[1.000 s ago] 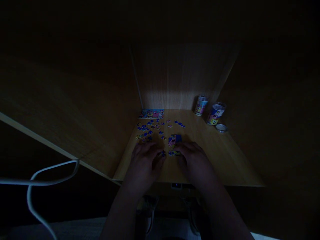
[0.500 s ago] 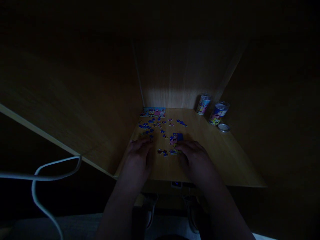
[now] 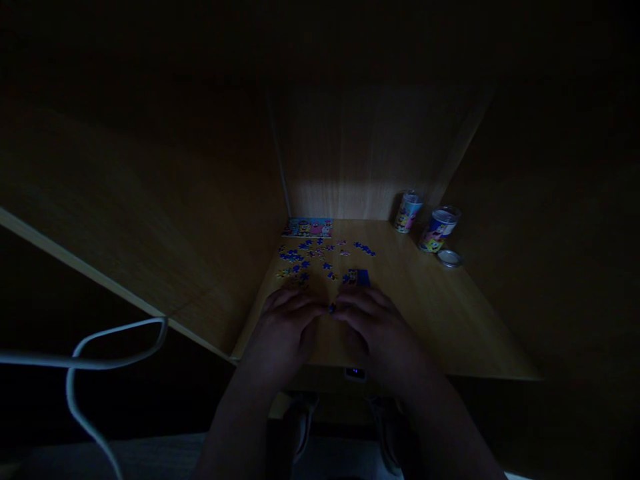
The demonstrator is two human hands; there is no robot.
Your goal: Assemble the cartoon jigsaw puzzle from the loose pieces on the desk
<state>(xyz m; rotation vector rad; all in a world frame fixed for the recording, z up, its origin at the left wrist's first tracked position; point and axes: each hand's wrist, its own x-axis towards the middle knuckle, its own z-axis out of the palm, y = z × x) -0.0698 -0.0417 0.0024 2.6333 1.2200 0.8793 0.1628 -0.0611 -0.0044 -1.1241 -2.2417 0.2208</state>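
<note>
My left hand (image 3: 286, 325) and my right hand (image 3: 374, 324) meet low over the desk, their fingertips closed on a small dark blue puzzle piece (image 3: 332, 308) between them. Just beyond my right fingers lies a partly joined section of jigsaw (image 3: 359, 277), blue and multicoloured; its near part is hidden by that hand. Loose puzzle pieces (image 3: 303, 256), mostly blue with some yellow, are scattered past my left hand. The light is very dim, so details of the piece are hard to make out.
A cartoon picture card (image 3: 309, 228) lies at the back left. Two cartoon-printed cans (image 3: 409, 212) stand at the back right, with a round lid (image 3: 449, 259) beside the nearer one. Wooden panels (image 3: 370, 160) enclose the desk. A white cable (image 3: 75, 387) loops at lower left.
My left hand has moved right and my right hand left, away from the joined section's side. Their fingertips now come together at a puzzle piece.
</note>
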